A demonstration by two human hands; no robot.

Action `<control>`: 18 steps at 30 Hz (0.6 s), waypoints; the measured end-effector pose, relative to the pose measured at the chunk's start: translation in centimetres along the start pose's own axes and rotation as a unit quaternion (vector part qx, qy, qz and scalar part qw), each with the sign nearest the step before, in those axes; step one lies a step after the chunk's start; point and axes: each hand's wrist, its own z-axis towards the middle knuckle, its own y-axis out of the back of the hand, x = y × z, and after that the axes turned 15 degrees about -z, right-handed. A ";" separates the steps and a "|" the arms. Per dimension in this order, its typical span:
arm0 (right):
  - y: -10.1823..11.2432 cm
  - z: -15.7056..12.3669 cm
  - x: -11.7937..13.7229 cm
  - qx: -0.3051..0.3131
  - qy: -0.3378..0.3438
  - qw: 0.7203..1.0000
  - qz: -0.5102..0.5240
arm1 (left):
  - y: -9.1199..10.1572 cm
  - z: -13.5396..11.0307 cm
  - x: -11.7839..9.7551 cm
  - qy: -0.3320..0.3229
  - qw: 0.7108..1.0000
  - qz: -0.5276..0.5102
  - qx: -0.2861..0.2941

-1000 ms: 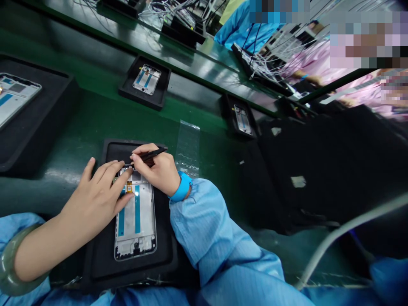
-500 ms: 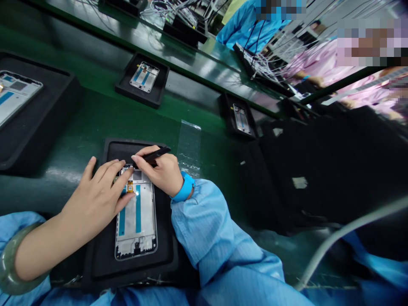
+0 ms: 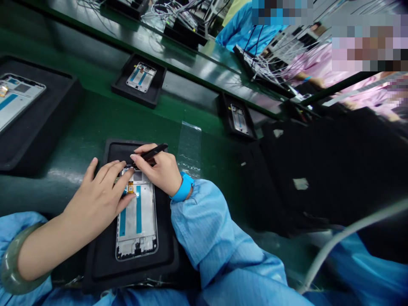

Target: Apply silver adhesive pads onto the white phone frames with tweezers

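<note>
A silver phone frame (image 3: 146, 221) with blue adhesive strips lies in a black foam tray (image 3: 167, 250) in front of me. My left hand (image 3: 102, 187) rests over the frame's upper left, fingers spread, the fingertips touching its top edge. Beside its thumb shows a small orange flex cable (image 3: 130, 187). My right hand (image 3: 161, 170) is closed in a pen grip around a slim black stick-like tool (image 3: 154, 151). The tool's lower end points at the top of the frame. Fingers hide its tip and the spot it meets.
Another phone frame (image 3: 19, 100) lies on a black tray (image 3: 63, 97) at left. Two more trays with frames, one at the back (image 3: 153, 95) and one farther right (image 3: 225, 110), stand beyond. A clear plastic strip (image 3: 190, 146) lies on the green table. Black foam trays (image 3: 334, 170) pile up at right.
The black tool and my right hand have shifted slightly left. My left hand stays on the phone frame. The view has moved a little.
</note>
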 end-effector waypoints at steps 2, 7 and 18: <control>0.0 0.0 0.0 -0.005 -0.007 1.000 0.008 | 0.0 0.0 0.0 -0.005 1.000 0.003 -0.005; 0.2 -0.1 -0.4 0.003 -0.038 0.999 0.035 | 0.0 0.0 0.0 -0.010 1.000 0.002 -0.012; 0.1 -0.1 -0.3 0.004 0.129 0.990 -0.062 | 0.2 0.2 0.3 -0.010 1.000 -0.007 -0.012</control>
